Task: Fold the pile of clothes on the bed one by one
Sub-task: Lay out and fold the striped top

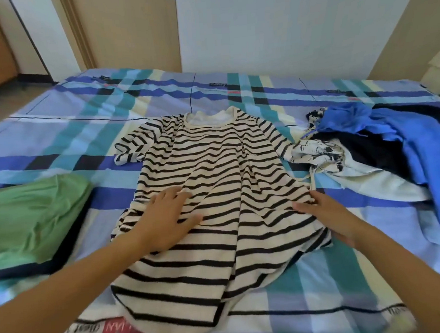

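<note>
Striped shirt (pixel 208 167) spread on the bed (pixel 57 130); left hand (pixel 165 221) presses it, fingers flat; right hand (pixel 327 219) touches its edge, grip unclear.
</note>
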Demonstrator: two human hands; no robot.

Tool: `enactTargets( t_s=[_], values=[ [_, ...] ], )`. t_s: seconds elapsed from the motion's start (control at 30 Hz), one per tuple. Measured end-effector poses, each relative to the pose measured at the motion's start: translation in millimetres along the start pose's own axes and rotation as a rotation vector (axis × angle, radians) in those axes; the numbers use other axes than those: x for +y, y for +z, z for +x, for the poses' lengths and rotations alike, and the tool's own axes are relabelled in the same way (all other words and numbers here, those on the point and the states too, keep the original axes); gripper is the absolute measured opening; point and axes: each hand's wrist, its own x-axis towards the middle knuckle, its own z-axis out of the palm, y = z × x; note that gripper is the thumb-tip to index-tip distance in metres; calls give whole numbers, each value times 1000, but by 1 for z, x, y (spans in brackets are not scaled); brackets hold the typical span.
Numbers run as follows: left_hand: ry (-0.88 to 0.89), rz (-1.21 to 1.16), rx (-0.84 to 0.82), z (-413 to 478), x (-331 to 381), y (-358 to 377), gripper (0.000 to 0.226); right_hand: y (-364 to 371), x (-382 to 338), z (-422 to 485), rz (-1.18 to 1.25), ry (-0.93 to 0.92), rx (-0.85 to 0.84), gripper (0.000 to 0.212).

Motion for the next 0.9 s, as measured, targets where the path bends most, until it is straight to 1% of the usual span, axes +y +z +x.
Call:
enactTargets(
  t_s=[0.03, 0.07, 0.1, 0.13, 0.2, 0.23, 0.27, 0.33, 0.37, 0.4, 0.43, 0.5, 0.53, 0.57, 0.6, 0.63, 0.67, 0.7, 0.73, 0.77, 0.8, 0.83, 0.87, 0.9],
  values=[
    [96, -64, 52, -16, 9, -1, 79, -1, 1, -8, 33, -15, -53, 60],
    [192, -105, 65, -31, 18, -1, 74, -4, 2, -15, 51, -36, -108, 62],
    [281, -100, 42, -44, 24, 0, 71, -8, 4, -20, 58, -54, -164, 66],
    [348, -59, -25, -55, 30, 2, 75, -12, 5, -26, 44, -76, -221, 68],
    [405, 108, -213, -73, 37, 9, 97, -18, 11, -39, -15, -112, -320, 69],
    [416, 198, -268, -76, 35, 15, 106, -20, 13, -43, -44, -122, -338, 71],
    [419, 263, -282, -77, 33, 21, 109, -23, 16, -46, -64, -121, -331, 71],
    [392, 299, -235, -75, 32, 27, 97, -33, 20, -49, -39, -106, -234, 68],
    [371, 283, -193, -73, 31, 25, 87, -37, 18, -53, -27, -91, -171, 71],
    [339, 259, -157, -71, 31, 22, 77, -43, 20, -55, -15, -87, -130, 79],
    [307, 235, -120, -68, 30, 18, 67, -48, 20, -58, 16, -81, -96, 79],
    [236, 187, -42, -61, 24, 6, 46, -57, 14, -68, 127, -101, -57, 57],
    [208, 170, 15, -57, 19, -4, 38, -65, 13, -71, 181, -102, -53, 51],
    [194, 138, 78, -54, 13, -14, 31, -72, 11, -77, 212, -91, -60, 52],
    [194, 78, 125, -51, 7, -25, 30, -80, 13, -81, 208, -67, -74, 55],
    [208, 6, 131, -50, 0, -35, 32, -87, 14, -84, 158, -34, -101, 56],
    [232, -41, 85, -49, -5, -43, 30, -91, 16, -87, 27, 13, -144, 55],
    [246, -44, -4, -50, -8, -47, 28, -91, 20, -90, -179, 66, -188, 55],
    [229, -9, -123, -51, -9, -48, 31, -89, 23, -91, -389, 133, -228, 60],
    [197, 42, -262, -54, -9, -43, 29, -86, 27, -91, -530, 204, -273, 70],
    [163, 108, -408, -57, -5, -38, 24, -84, 31, -88, -604, 248, -305, 80],
    [136, 168, -516, -58, 0, -32, 25, -80, 32, -83, -652, 246, -297, 81],
    [114, 196, -582, -58, 7, -28, 34, -76, 32, -79, -668, 208, -245, 73],
    [97, 190, -616, -56, 13, -25, 43, -73, 29, -74, -648, 156, -158, 63]
  ],
)
